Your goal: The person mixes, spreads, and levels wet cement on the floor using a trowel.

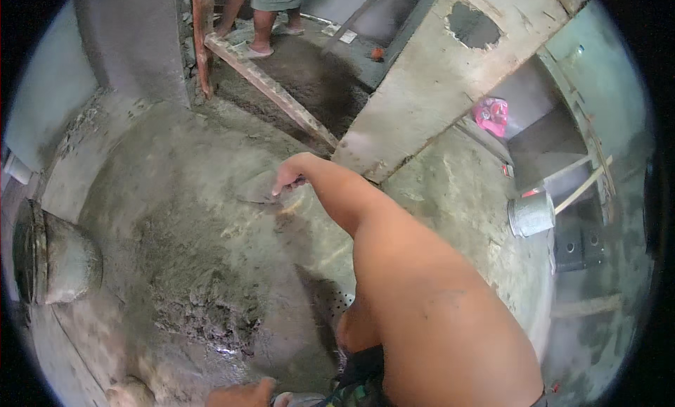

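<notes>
My right arm reaches forward over a wet grey cement floor (176, 168). At its end my right hand (290, 176) is closed round a trowel (254, 189), whose grey blade lies flat on the smoothed surface and blends into it. At the lower edge shows part of my left hand (242, 394), cut off by the frame, its fingers mostly hidden. A rough heap of wet mortar (211, 312) lies ahead of it. Beside my right arm a perforated shoe (339, 301) rests on the cement.
A mortar-smeared bucket (70, 259) lies tipped at the left. A holed wooden board (422, 76) and a slanting timber (274, 94) stand ahead; beyond them are another person's legs (263, 30). A metal pail (532, 214) and a pink bag (491, 116) are at the right.
</notes>
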`<control>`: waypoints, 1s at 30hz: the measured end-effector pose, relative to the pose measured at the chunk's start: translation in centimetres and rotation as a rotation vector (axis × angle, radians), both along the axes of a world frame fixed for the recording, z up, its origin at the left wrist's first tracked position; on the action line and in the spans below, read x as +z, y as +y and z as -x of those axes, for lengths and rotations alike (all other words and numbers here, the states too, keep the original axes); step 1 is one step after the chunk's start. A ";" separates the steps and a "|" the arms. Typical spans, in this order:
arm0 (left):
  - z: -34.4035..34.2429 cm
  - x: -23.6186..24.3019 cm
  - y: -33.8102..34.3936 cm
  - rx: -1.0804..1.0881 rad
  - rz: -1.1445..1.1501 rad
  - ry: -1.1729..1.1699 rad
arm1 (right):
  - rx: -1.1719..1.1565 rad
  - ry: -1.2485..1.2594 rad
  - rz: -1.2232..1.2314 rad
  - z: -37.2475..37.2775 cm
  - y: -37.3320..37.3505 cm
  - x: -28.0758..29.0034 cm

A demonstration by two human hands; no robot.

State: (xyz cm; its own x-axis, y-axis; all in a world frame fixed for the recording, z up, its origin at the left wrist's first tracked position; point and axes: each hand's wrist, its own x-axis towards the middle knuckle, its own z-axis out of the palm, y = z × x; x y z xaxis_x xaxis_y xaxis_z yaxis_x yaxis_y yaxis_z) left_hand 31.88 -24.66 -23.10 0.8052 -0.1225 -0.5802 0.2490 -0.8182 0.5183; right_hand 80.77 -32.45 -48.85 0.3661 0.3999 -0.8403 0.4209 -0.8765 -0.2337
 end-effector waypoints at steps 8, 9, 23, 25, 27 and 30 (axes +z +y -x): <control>0.7 0.6 -0.3 0.047 -0.069 0.013 | 0.031 0.008 0.006 0.4 1.1 -0.1; 0.8 0.4 -0.2 0.036 -0.080 -0.043 | 0.044 0.015 0.001 0.0 1.0 -0.4; 3.0 -2.4 1.9 0.094 0.144 -0.362 | 0.096 0.048 0.080 -0.5 1.3 -1.9; 2.1 -1.7 2.1 -0.005 0.075 -0.100 | 0.076 0.031 0.092 -0.6 1.3 -2.3; 2.1 -1.9 1.9 -0.019 0.062 -0.130 | 0.034 0.007 0.124 -0.8 0.8 -2.3; 1.8 -1.7 2.0 -0.011 0.061 -0.152 | 0.073 0.016 0.085 -0.7 0.5 -1.9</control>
